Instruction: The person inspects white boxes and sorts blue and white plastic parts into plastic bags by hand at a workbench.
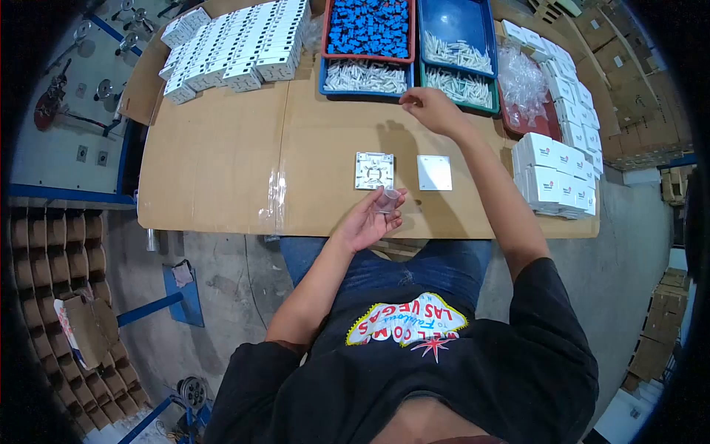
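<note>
My left hand is low at the table's front edge, fingers curled around a small clear plastic bag whose mouth faces up. Just beyond it lies a square white frame with a cut-out centre. A flat white square plate rests to the right of that frame. My right hand is raised at the near side of the trays, its fingertips pinched together; what they hold, if anything, is too small to see. Close to it are a blue tray and a green tray, both with small white plastic pieces.
A red tray of blue plastic parts and another blue tray of white pieces stand behind. Clear plastic bags fill a red tray at right. Stacked white boxes stand at back left, more white boxes at right.
</note>
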A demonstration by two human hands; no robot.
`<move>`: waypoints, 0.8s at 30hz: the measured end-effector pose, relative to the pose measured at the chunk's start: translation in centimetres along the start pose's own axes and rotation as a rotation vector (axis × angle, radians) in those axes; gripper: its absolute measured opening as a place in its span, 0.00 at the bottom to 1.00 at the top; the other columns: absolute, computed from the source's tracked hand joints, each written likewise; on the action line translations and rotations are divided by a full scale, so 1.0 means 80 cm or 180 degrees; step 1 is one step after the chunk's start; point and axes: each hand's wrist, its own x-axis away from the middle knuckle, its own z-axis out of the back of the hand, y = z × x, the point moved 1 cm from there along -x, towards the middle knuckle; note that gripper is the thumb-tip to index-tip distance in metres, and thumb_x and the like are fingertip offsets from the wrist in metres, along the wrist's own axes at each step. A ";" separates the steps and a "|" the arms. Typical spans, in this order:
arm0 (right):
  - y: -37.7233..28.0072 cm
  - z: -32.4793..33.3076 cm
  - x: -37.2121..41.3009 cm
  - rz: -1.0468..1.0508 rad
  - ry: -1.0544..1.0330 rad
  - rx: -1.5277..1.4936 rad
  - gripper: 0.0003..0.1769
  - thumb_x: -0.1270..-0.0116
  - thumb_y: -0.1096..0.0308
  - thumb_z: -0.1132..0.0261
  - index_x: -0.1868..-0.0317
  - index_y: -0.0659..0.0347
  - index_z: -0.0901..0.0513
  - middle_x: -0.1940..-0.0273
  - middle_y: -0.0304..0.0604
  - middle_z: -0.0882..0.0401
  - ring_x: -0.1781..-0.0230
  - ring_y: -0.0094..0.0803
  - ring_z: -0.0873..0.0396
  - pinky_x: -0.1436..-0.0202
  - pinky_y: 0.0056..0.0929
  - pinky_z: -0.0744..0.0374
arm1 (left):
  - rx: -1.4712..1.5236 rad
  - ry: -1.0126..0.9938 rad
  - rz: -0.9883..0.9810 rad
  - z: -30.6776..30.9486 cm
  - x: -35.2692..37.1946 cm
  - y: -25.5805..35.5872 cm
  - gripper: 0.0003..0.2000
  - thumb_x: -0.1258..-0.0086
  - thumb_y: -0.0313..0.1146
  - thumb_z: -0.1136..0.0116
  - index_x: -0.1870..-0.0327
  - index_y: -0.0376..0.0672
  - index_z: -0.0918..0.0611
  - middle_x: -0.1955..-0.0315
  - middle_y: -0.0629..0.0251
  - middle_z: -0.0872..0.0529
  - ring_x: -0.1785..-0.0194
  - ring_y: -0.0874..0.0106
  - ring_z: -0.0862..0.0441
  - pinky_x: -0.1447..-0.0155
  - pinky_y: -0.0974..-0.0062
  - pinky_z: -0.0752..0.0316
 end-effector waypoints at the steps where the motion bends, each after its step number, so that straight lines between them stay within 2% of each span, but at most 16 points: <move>1: 0.010 -0.002 -0.012 -0.0130 0.0268 0.0215 0.13 0.30 0.67 0.35 0.52 0.66 0.12 0.57 0.58 0.11 0.54 0.52 0.13 0.49 0.43 0.17 | 0.0003 -0.0014 -0.0003 -0.003 -0.001 0.003 0.27 0.16 0.49 0.50 0.28 0.37 0.26 0.48 0.65 0.13 0.53 0.72 0.16 0.39 0.67 0.20; 2: 0.020 -0.006 -0.024 -0.0257 0.0537 0.0426 0.12 0.31 0.70 0.36 0.52 0.67 0.13 0.56 0.60 0.12 0.52 0.56 0.14 0.47 0.46 0.17 | -0.0035 -0.0076 -0.0006 -0.006 -0.001 0.006 0.27 0.16 0.49 0.51 0.27 0.37 0.27 0.48 0.64 0.13 0.53 0.72 0.16 0.39 0.67 0.21; 3: 0.033 -0.014 -0.037 -0.0248 0.0541 0.0435 0.12 0.31 0.70 0.36 0.52 0.67 0.13 0.56 0.60 0.12 0.52 0.56 0.14 0.47 0.46 0.17 | -0.0079 -0.0138 -0.0011 -0.008 -0.002 0.009 0.27 0.16 0.49 0.51 0.27 0.36 0.28 0.48 0.64 0.13 0.54 0.72 0.16 0.39 0.67 0.21; 5: 0.062 -0.031 -0.065 0.0044 0.1085 0.0910 0.12 0.32 0.75 0.40 0.52 0.68 0.13 0.56 0.62 0.13 0.52 0.59 0.15 0.46 0.50 0.18 | -0.0066 -0.0189 -0.0007 -0.002 -0.004 0.013 0.27 0.16 0.48 0.51 0.27 0.36 0.28 0.48 0.63 0.13 0.54 0.72 0.16 0.39 0.67 0.21; 7: 0.075 -0.044 -0.089 0.0155 0.1071 0.1113 0.12 0.35 0.77 0.41 0.54 0.70 0.15 0.54 0.63 0.15 0.51 0.60 0.16 0.45 0.51 0.18 | -0.0044 -0.0231 0.0001 0.005 -0.004 0.014 0.27 0.16 0.48 0.51 0.26 0.36 0.28 0.48 0.63 0.13 0.54 0.72 0.16 0.39 0.67 0.21; 10: 0.080 -0.064 -0.113 0.0178 0.0714 0.1693 0.10 0.38 0.81 0.41 0.56 0.70 0.19 0.52 0.62 0.20 0.48 0.59 0.18 0.46 0.50 0.17 | -0.0049 -0.0216 0.0001 0.008 -0.003 0.016 0.27 0.16 0.47 0.50 0.27 0.35 0.28 0.49 0.63 0.13 0.54 0.72 0.16 0.39 0.67 0.21; 13: 0.079 -0.075 -0.121 -0.0002 0.0843 0.1949 0.11 0.38 0.82 0.41 0.55 0.69 0.19 0.53 0.61 0.20 0.47 0.57 0.19 0.45 0.49 0.17 | -0.0081 -0.0108 0.0017 0.007 -0.003 0.017 0.27 0.16 0.48 0.50 0.27 0.34 0.28 0.49 0.63 0.13 0.54 0.73 0.16 0.39 0.67 0.20; 17: 0.072 -0.079 -0.126 -0.0089 0.0822 0.1933 0.12 0.38 0.81 0.40 0.54 0.68 0.18 0.52 0.59 0.19 0.46 0.57 0.20 0.44 0.49 0.17 | -0.0082 -0.0093 0.0009 0.007 -0.003 0.017 0.27 0.16 0.47 0.50 0.27 0.35 0.27 0.49 0.62 0.13 0.54 0.73 0.17 0.39 0.67 0.20; 19: 0.077 -0.081 -0.126 0.0303 0.1217 0.1542 0.15 0.38 0.81 0.41 0.51 0.66 0.17 0.52 0.59 0.19 0.46 0.57 0.20 0.46 0.50 0.18 | -0.0061 -0.0121 0.0018 0.008 -0.005 0.017 0.27 0.16 0.47 0.49 0.28 0.35 0.27 0.49 0.62 0.13 0.55 0.73 0.17 0.39 0.67 0.20; 24: 0.093 -0.073 -0.133 0.0230 0.1246 0.0675 0.15 0.38 0.80 0.39 0.51 0.64 0.15 0.56 0.57 0.14 0.51 0.54 0.15 0.49 0.48 0.17 | -0.0039 -0.0117 0.0035 0.008 -0.007 0.017 0.27 0.16 0.47 0.49 0.28 0.34 0.27 0.48 0.61 0.13 0.55 0.72 0.17 0.39 0.67 0.21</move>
